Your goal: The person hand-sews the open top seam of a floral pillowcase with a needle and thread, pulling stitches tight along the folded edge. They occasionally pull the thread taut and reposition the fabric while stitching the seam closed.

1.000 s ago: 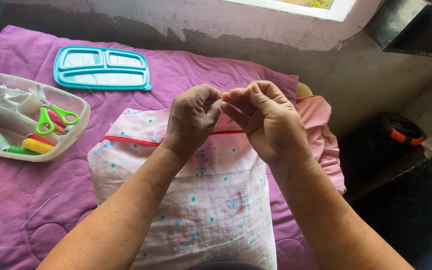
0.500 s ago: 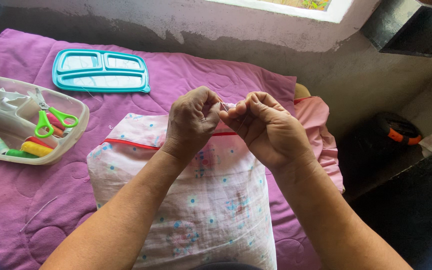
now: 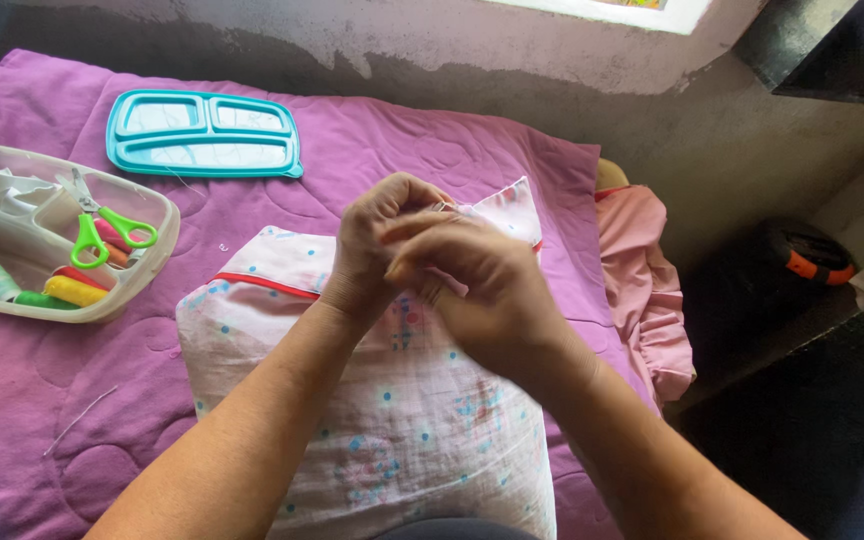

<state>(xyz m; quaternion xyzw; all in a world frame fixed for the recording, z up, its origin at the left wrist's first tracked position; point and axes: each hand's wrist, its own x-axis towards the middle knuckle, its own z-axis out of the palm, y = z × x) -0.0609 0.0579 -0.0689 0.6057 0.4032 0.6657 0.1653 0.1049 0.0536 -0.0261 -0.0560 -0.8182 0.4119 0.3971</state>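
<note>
Since half a second earlier, both hands had closed in on each other and dropped lower over the pillow's top edge. Pinched between the fingers of the left hand [image 3: 377, 240] and the right hand [image 3: 477, 285] was a fold of the white, dotted pillow cover [image 3: 402, 440] with its red piping [image 3: 262, 285]; whether a needle was held could not be told. That pillow lay on a purple quilt [image 3: 352, 140]. To the left sat a clear plastic box [image 3: 147, 265] with green-handled scissors [image 3: 102, 230] and thread spools [image 3: 72, 290]. Beyond it lay a teal divided lid [image 3: 202, 135], and pink cloth [image 3: 642, 290] lay to the right.
</note>
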